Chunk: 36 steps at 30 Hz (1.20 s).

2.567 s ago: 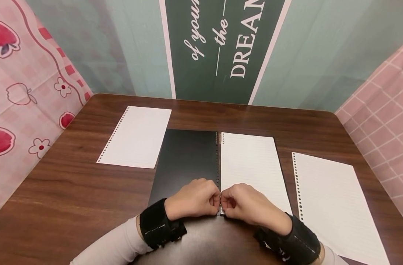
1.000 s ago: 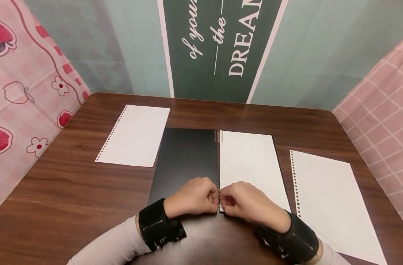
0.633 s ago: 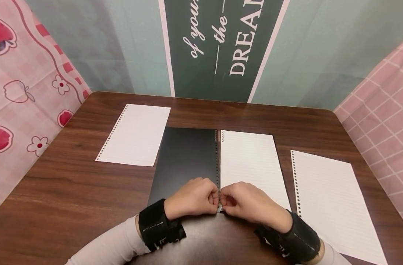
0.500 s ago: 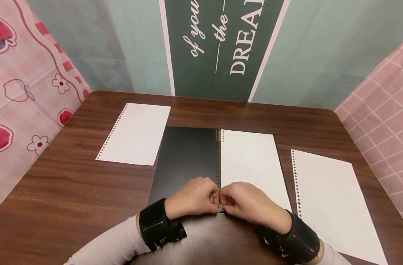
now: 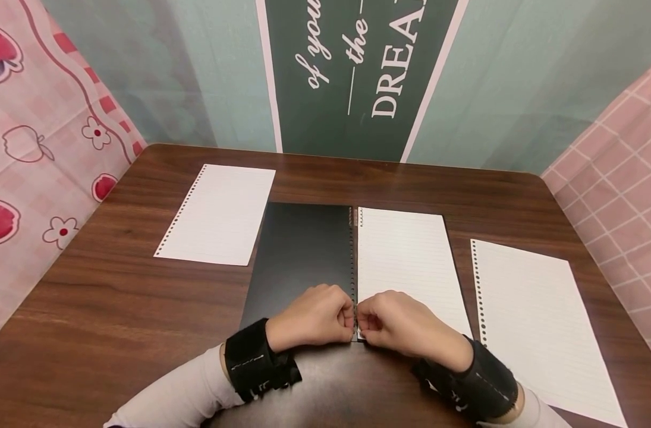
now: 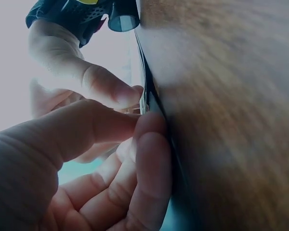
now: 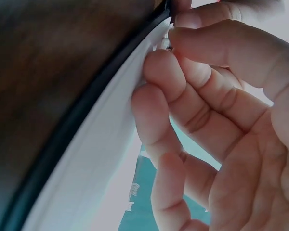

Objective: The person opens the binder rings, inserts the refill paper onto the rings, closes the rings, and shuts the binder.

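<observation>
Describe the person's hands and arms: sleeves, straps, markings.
Left hand and right hand: no gloves. Pale long sleeves stop just short of wide black wrist straps, each with a white dashed line. Left-wrist view: dark perforated housing with a yellow patch at the right wrist.

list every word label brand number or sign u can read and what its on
"of you" (cut off at top): dark green panel on the teal cloth backdrop
"the": same panel
"DREA" (also cut off): same panel
White marks on the black fabric wristbands: too small to read
Pale marks, right wrist view: too blurred to read
Black ring binder: no readable text
</observation>
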Each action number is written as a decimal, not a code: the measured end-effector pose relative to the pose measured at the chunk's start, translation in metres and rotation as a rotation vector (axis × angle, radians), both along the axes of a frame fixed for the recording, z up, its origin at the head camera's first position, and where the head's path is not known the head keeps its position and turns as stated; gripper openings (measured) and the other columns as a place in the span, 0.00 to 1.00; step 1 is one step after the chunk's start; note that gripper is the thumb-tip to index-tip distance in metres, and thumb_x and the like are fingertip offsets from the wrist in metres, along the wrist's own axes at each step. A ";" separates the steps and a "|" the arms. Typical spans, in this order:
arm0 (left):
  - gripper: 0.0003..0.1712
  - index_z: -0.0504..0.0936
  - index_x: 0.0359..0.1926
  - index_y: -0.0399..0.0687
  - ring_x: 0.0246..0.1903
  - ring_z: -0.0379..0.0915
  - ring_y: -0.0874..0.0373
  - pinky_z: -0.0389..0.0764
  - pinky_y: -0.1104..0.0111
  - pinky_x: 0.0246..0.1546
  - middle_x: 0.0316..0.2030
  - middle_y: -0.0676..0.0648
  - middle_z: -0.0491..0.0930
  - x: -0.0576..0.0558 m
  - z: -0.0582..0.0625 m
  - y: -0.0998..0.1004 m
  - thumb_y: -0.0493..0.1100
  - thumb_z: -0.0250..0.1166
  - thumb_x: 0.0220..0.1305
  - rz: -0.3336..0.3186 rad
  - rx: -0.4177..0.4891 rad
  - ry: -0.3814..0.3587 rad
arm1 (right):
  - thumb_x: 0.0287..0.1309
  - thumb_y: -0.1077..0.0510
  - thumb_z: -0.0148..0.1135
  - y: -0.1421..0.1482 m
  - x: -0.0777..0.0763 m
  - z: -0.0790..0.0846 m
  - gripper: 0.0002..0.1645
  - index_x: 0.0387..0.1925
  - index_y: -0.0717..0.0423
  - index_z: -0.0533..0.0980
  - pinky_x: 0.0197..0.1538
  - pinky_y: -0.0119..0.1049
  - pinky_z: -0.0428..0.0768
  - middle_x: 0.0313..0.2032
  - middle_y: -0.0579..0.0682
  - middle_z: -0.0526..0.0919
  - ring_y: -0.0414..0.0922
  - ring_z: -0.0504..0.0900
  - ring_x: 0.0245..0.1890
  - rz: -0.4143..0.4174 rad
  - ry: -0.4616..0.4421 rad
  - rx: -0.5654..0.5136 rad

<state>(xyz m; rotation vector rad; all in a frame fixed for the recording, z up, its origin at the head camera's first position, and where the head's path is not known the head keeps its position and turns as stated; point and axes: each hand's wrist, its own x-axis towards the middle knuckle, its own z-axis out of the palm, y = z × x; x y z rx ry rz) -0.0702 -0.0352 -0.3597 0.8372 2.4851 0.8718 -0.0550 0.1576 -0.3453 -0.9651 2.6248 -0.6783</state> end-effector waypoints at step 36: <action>0.22 0.76 0.12 0.56 0.12 0.67 0.64 0.60 0.73 0.15 0.09 0.61 0.69 -0.002 0.004 -0.001 0.50 0.67 0.62 0.088 0.006 -0.070 | 0.64 0.54 0.63 0.006 -0.026 -0.004 0.20 0.15 0.53 0.75 0.24 0.26 0.61 0.13 0.35 0.66 0.32 0.65 0.18 -0.160 -0.221 -0.102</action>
